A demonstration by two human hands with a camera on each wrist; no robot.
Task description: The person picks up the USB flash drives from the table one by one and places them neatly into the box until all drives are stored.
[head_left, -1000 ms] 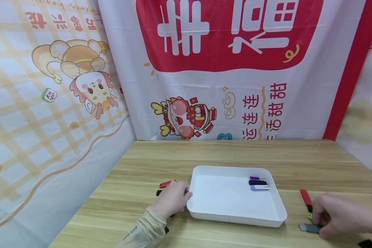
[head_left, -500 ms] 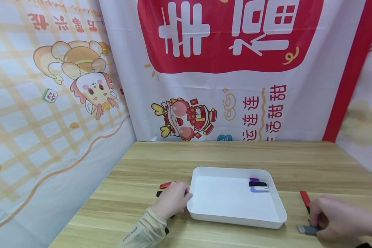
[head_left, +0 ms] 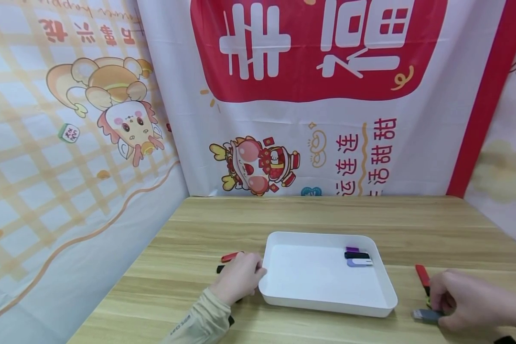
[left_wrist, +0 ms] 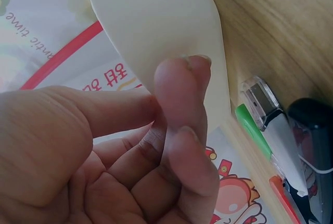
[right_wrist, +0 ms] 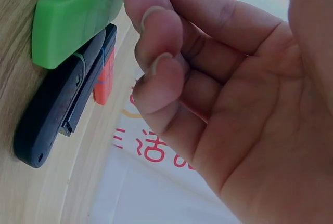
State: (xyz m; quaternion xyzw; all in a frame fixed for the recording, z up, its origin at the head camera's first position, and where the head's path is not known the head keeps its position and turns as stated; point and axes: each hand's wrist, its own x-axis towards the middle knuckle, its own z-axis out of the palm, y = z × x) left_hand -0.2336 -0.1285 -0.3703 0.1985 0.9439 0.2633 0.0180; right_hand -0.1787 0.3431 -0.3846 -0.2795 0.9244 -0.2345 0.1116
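Observation:
A shallow white tray (head_left: 318, 277) lies on the wooden table. At its left rim my left hand (head_left: 239, 276) pinches the wall between thumb and fingers; the left wrist view shows the tray wall (left_wrist: 182, 16) just behind the fingertips. To the right of the tray, my right hand (head_left: 473, 301) has thumb and fingers curled at one end of a small grey stick-shaped item (head_left: 427, 315) with a silvery tip. A red-and-black item (head_left: 422, 275) lies just beyond. In the right wrist view a green block-shaped item (right_wrist: 67, 21) and a black slim-bodied item (right_wrist: 57, 99) lie by the fingertips.
Inside the tray's right side sit a purple item (head_left: 352, 249), a black one (head_left: 357, 255) and a white-lavender one (head_left: 359, 262). By my left hand lie a red item (head_left: 231, 256), a white clear-ended item (left_wrist: 283, 141) and a black rounded item (left_wrist: 312, 115). Printed cloth hangs behind.
My right hand has shifted slightly to the left, the grey item with it, and the small green piece is now more covered. The left hand and tray stay in place.

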